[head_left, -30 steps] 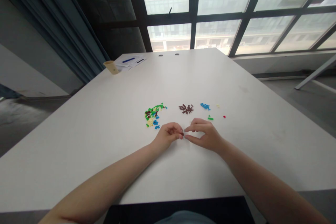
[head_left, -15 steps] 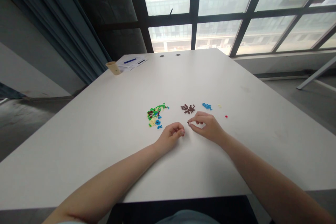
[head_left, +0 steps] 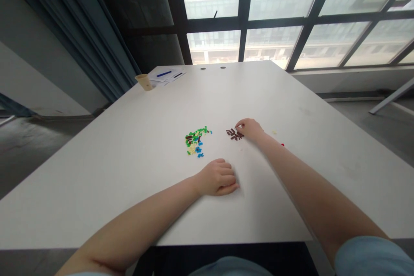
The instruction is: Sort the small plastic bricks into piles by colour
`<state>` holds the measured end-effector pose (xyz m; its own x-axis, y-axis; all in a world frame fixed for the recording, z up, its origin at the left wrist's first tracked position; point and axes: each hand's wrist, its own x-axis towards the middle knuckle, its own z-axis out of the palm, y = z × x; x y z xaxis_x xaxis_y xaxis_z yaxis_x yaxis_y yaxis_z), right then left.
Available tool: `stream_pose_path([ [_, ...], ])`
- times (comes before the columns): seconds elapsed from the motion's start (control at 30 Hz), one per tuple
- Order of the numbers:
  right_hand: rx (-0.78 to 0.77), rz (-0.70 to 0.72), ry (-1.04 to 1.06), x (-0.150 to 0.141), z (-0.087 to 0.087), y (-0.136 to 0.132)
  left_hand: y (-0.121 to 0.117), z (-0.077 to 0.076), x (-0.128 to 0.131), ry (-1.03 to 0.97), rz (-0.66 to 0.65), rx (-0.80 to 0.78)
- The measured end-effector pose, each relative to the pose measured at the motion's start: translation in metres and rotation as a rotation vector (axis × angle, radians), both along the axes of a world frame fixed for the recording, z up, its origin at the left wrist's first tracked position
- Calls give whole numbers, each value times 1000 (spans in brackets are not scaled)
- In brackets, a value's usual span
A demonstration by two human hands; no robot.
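Observation:
My right hand (head_left: 250, 130) reaches over the right edge of a pile of small brown toy bricks (head_left: 233, 135). Its thumb and forefinger are pinched on what looks like a small brown brick. Lower down, my left hand (head_left: 219, 177) rests on the white table (head_left: 181, 207) with its fingers curled closed; whatever may be inside is hidden. Left of the brown pile lies a mixed group of green, yellow, blue and brown bricks (head_left: 196, 139). A red brick (head_left: 282, 144) shows just past my right forearm, and pale yellow pieces (head_left: 274, 132) lie behind it.
At the far left of the table stands a tan paper cup (head_left: 144, 82) beside papers (head_left: 168, 78) with a blue pen (head_left: 164, 73) on them. Two dark round discs (head_left: 203, 68) sit near the far edge. Windows rise beyond it.
My right hand has moved forward from near my left hand to the brown pile, now covering the blue bricks. My left hand has turned palm down and shifted slightly nearer me. The view shifted slightly.

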<state>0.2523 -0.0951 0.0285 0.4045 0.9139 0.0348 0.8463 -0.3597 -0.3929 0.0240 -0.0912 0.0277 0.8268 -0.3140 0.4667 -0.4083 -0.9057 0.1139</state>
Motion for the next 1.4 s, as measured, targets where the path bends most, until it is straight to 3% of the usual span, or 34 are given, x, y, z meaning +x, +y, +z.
stream_pose_path([
  [0.13, -91, -49, 9, -3, 0, 5, 1, -1, 0, -21, -7, -12],
  [0.27, -54, -68, 23, 1, 4, 3, 1, -2, -1, -24, 6, -39],
  [0.37, -12, -79, -10, -1, 13, -7, 2, -4, -2, -10, 93, -91],
  [0.47, -14, -10, -26, -17, 20, -28, 4, -6, -2, 27, 277, -172],
  [0.57, -130, 136, -24, -46, 18, -60, 15, -3, 1, 58, 594, -221],
  [0.67, -216, 245, -6, -73, 9, -92, 41, 7, -2, 169, 932, -193],
  [0.73, -240, 282, 3, -81, 4, -104, 64, 17, -10, 356, 1048, -226],
  [0.77, -248, 293, 5, -83, 3, -107, 76, 21, -15, 454, 1025, -282],
  [0.87, -288, 310, 14, -81, 3, -106, 100, 32, -32, 679, 702, -413],
  [0.93, -319, 311, 19, -78, 5, -103, 104, 36, -39, 734, 609, -430],
  [1.17, -278, 328, 40, -77, 5, -103, 92, 31, -33, 688, 614, -298],
  [1.4, -263, 339, 38, -76, 3, -103, 96, 21, -29, 566, 665, -252],
])
